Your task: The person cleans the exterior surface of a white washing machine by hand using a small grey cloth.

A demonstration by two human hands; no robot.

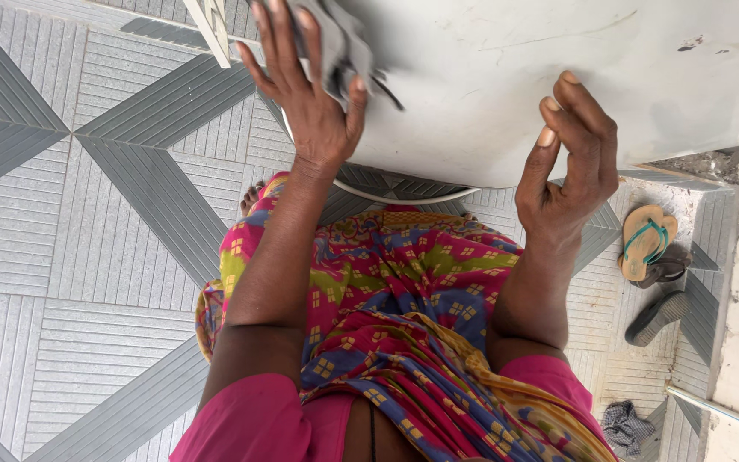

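At the near edge of the white slab (506,94), the left hand (305,94) presses a grey cloth (339,43) flat against the surface, fingers spread, thumb pinning a fold. Right hand (570,162) grips the slab's lower edge, fingers curled over it, holding nothing else.

Risks, as judged: the slab appears to rest on a round white rim (404,195) beneath it; uneven pressure from the cloth hand could tip or slide it towards the bare foot (251,198) below. The cloth's loose tails could snag.

Containers: only that rim is visible; whether it is a basin, and its contents, cannot be told.

Right of the slab, sandals (650,248) lie on the tiled floor (87,214).
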